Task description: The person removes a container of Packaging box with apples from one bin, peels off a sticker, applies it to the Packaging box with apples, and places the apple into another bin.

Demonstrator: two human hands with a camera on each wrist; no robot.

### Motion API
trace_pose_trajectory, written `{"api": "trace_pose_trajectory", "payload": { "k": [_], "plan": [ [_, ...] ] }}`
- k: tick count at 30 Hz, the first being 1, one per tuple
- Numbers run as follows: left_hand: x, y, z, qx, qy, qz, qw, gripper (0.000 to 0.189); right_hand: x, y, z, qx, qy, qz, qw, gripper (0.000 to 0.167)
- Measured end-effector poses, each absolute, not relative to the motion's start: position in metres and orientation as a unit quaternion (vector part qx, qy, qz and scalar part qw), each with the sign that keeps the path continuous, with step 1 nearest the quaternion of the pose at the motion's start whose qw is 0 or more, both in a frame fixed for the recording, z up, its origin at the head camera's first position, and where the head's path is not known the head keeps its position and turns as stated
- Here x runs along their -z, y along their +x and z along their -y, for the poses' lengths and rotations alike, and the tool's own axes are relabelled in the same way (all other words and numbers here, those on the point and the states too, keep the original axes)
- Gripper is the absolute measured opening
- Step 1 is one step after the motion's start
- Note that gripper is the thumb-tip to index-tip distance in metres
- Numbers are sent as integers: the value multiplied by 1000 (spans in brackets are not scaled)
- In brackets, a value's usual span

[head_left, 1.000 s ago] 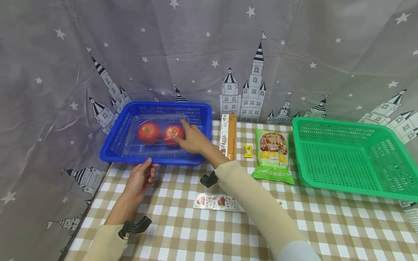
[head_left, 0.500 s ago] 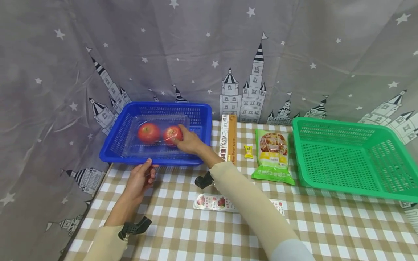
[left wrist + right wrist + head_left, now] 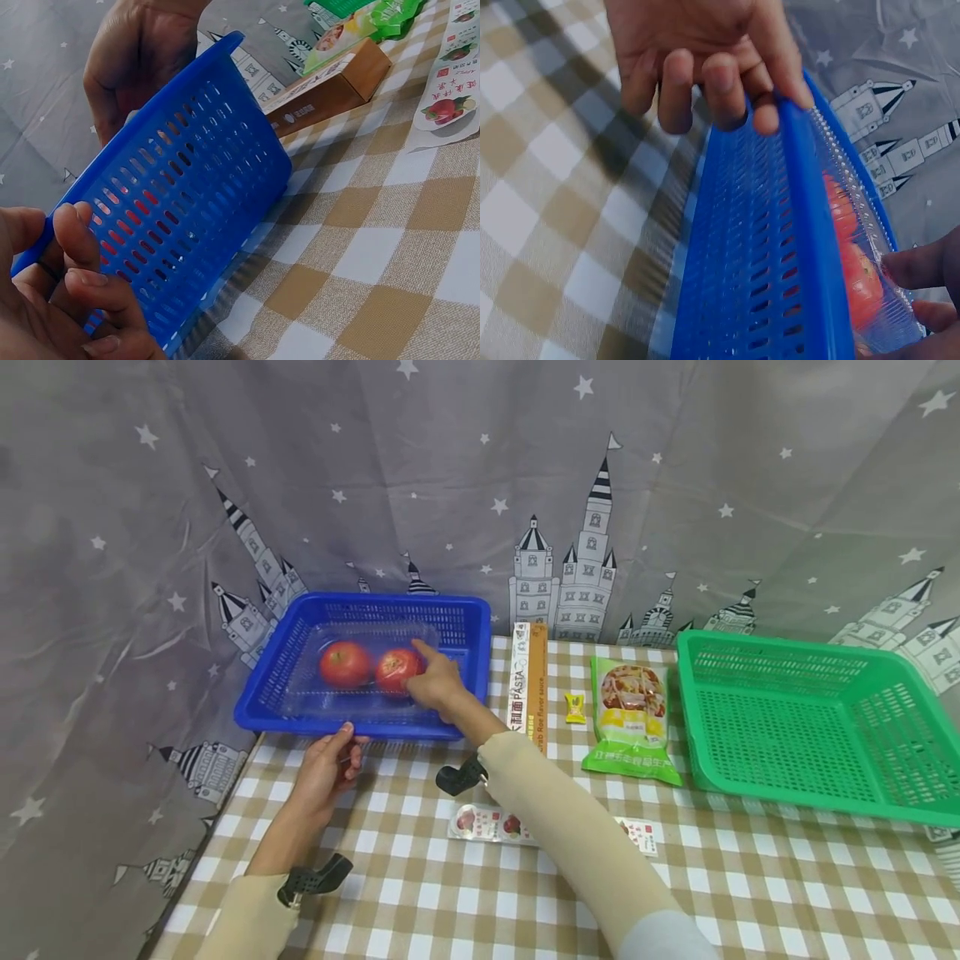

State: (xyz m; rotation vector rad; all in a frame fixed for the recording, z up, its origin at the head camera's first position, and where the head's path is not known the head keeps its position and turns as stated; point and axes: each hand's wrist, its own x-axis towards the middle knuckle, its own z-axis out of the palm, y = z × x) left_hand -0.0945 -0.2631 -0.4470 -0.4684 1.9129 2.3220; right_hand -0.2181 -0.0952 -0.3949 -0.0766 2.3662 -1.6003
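Observation:
Two red apples, the left one (image 3: pixel 346 664) and the right one (image 3: pixel 398 671), sit side by side in a clear plastic container (image 3: pixel 315 697) inside the blue basket (image 3: pixel 480 652). My right hand (image 3: pixel 438 683) is over the container's right end, index finger and thumb spread beside the right apple. The right wrist view has its fingertips (image 3: pixel 904 268) touching the clear plastic edge. With the thumb (image 3: pixel 15 232) at the front rim, my left hand (image 3: pixel 324 774) holds the basket; its other fingers curl against the outside wall.
Right of the basket lie a pasta box (image 3: pixel 528 685), a small yellow packet (image 3: pixel 574 708) and a green food bag (image 3: pixel 632 718). A green basket (image 3: pixel 787 797) stands at far right. A strip of apple stickers (image 3: pixel 480 822) lies in front, partly under the right arm.
My right hand has shifted slightly, its index finger lifting from the apple's side toward the container's back right. The left hand stays at the rim; the view has shifted a little.

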Motion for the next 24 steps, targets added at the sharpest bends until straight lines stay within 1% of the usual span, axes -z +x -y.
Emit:
{"api": "trace_pose_trajectory", "payload": {
  "k": [5,13,17,24],
  "plan": [
    [448,-96,262,-767,-146,-622,47,41,391,-217,93,578,-13,-805,131,81],
    [448,-95,263,-768,-136,-625,46,42,385,-214,85,589,-8,-797,131,82],
    [447,-95,263,-765,-139,-627,46,41,380,-211,82,595,-6,-791,143,81],
    [448,-95,262,-768,-140,-623,43,41,363,-203,69,669,-20,-720,184,80]
  ]
}}
